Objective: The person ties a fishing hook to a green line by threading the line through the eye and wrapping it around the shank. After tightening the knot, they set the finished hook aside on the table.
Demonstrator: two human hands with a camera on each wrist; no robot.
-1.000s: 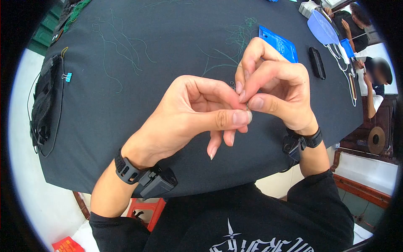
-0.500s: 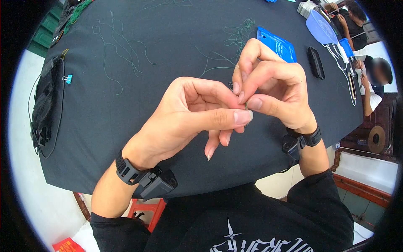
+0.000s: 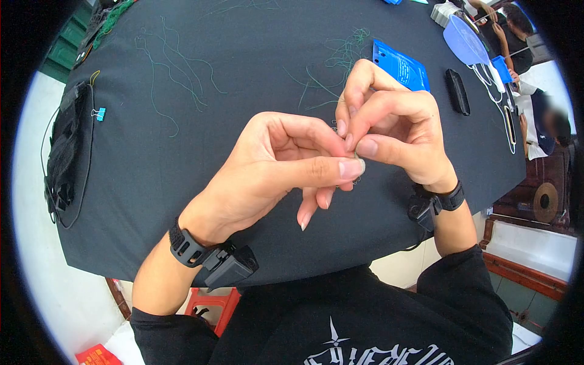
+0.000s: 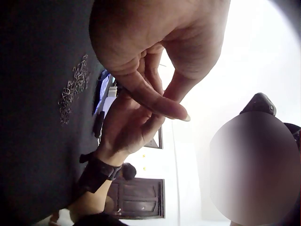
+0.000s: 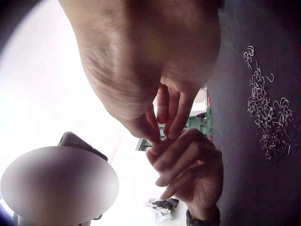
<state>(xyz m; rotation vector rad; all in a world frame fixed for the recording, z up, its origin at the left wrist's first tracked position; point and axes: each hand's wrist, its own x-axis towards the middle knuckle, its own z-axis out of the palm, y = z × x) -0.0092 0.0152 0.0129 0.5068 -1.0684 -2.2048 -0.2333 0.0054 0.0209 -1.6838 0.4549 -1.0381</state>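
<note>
Over the black tabletop (image 3: 182,164) | my left hand (image 3: 274,158): narrow grip, thumb and finger pinching a tiny thing (image 3: 356,156), too small to name | my right hand (image 3: 404,131): pinching it too | tiny thing: between my fingertips | little bent hooks (image 5: 268,113): piled on the tabletop | green threads (image 3: 348,53): near the blue packet (image 3: 399,66)

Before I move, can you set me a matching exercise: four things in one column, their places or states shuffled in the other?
1. Binder clip
2. Packet
3. Hooks
4. Stool

A. In a loose heap
B. Lower than the tabletop
C. Beside the black bundle
D. Just beyond the right hand

Pairs: 1-C, 2-D, 3-A, 4-B
</note>
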